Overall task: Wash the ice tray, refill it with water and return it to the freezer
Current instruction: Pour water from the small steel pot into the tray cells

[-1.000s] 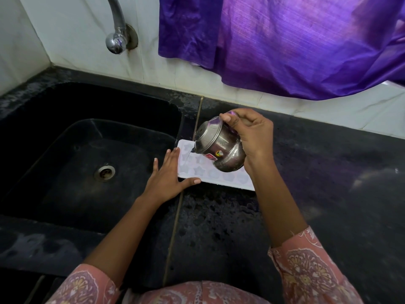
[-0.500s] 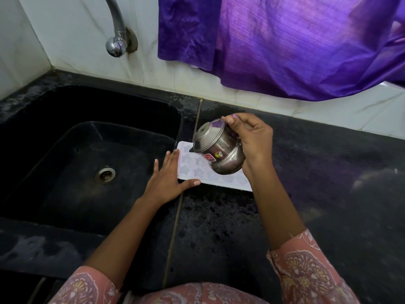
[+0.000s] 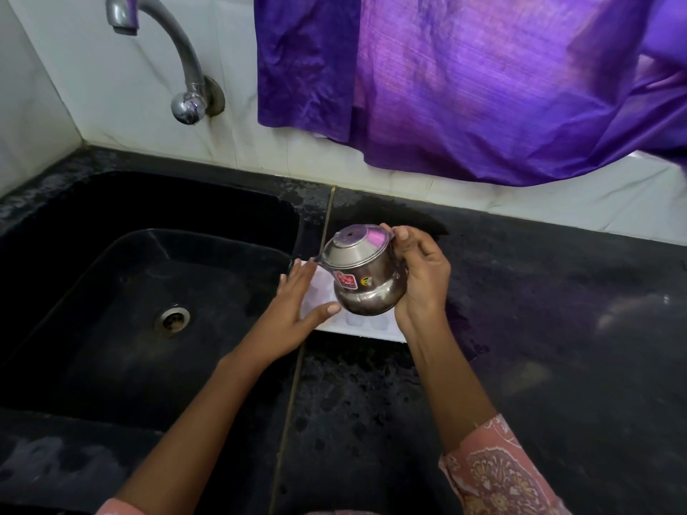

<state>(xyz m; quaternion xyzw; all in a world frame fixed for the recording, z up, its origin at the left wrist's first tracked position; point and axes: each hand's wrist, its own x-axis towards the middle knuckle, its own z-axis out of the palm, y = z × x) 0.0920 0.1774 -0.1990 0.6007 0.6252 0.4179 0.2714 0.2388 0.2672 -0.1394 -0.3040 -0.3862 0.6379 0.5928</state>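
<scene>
Sensibly, the left hand [image 3: 293, 310] steadies the ice tray [image 3: 371, 327] with flat fingers. The right hand's [image 3: 423, 276] curled fingers hold a steel jug [image 3: 362, 278] above it.

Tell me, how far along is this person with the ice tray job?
Washing looks done: the ice tray lies on the counter beside the sink, and the tap shows no water. Refilling is in hand: the right hand holds a steel pot over the tray while the left hand rests flat on its end; no stream shows. Left: finish filling, then the freezer, which is out of view.
</scene>
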